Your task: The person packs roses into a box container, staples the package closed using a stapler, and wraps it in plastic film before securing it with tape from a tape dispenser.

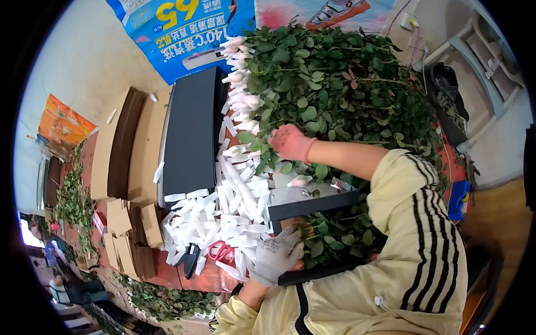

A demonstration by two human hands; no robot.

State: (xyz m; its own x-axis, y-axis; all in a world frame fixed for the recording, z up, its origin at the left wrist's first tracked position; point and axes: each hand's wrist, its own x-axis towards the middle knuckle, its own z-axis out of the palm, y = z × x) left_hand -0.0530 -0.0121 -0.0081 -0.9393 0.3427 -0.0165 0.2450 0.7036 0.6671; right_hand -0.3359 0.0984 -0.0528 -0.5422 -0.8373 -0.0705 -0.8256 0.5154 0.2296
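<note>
My right hand (291, 143), in a pink glove, reaches into the near left side of a large heap of leafy rose stems (335, 84). Its fingers are curled among the leaves, and what they grip is hidden. Below, my left hand (276, 258), in a pale grey glove, closes around the end of a lower leafy bunch (340, 234) beside a piece of brown cardboard (291, 223); its exact hold is hidden. Between my hands, a pink bud in a white net sleeve (300, 181) lies on a grey surface with a black-edged side (312, 205).
White sleeves (234, 195) lie piled left of my hands, with red-handled scissors (221, 252) and a black stapler-like tool (191, 261). Black flat boxes (192, 134) and cardboard stacks (114, 145) stand farther left. A blue tape dispenser (459, 200) and folding chair (486, 67) are at right.
</note>
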